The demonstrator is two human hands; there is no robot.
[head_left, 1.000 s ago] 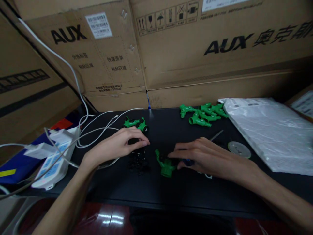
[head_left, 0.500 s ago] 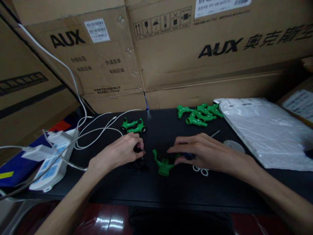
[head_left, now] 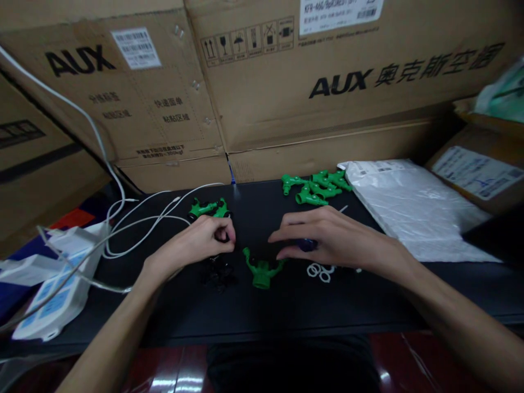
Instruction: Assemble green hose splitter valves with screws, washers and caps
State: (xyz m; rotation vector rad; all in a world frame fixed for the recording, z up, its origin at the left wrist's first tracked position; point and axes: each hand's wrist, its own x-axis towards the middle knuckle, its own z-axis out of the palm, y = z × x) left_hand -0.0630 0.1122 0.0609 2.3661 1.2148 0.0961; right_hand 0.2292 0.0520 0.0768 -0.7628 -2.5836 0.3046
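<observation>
A green Y-shaped hose splitter (head_left: 261,279) lies on the black table between my hands, its wide round end towards me. Above its right arm, my right hand (head_left: 313,234) has thumb and index finger apart, while the palm keeps a dark blue handle (head_left: 307,244). A thin metal shaft (head_left: 344,208) shows beyond that hand, in line with the handle. My left hand (head_left: 215,234) is pinched over a heap of small black parts (head_left: 219,275); what its fingertips hold is hidden. White rings (head_left: 319,271) lie below my right hand.
Several green splitters (head_left: 315,187) lie at the back; others with black fittings (head_left: 208,208) sit behind my left hand. A white padded parcel (head_left: 413,204) is at right. A power strip (head_left: 61,295) and white cables (head_left: 159,215) occupy the left. Cardboard boxes (head_left: 262,114) wall off the back.
My left hand has risen off the black parts, still pinched. My right fingers have moved slightly up and away from the splitter's right arm. The whole view has shifted to the right.
</observation>
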